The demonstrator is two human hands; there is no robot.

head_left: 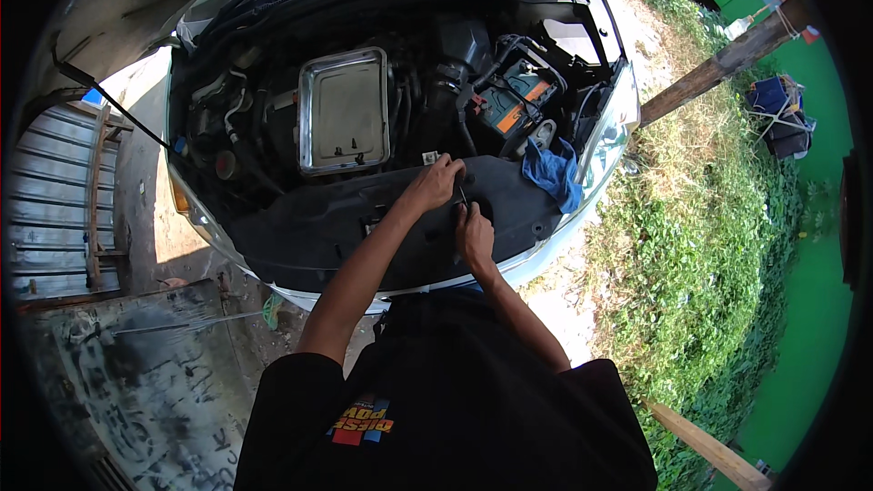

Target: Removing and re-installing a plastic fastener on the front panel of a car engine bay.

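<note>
Both my hands are close together over the black plastic cover [336,218] at the front of an open car engine bay. My left hand [435,185] is closed in a pinch near the cover's rear edge; what its fingertips hold is too small to name. Just nearer to me, my right hand [476,236] is closed around the lower end of a thin rod-like tool [463,195]. The rod slants up toward my left fingertips, and its exact kind cannot be made out. A small whitish piece [430,158] shows just beyond my left hand.
A metal tray [306,118] with several small dark parts rests on the engine. Right of it are the battery [515,95] and a blue cloth [552,175] on the bay's edge. A thin prop rod [114,102] stands left; a wooden post [727,68] leans at right.
</note>
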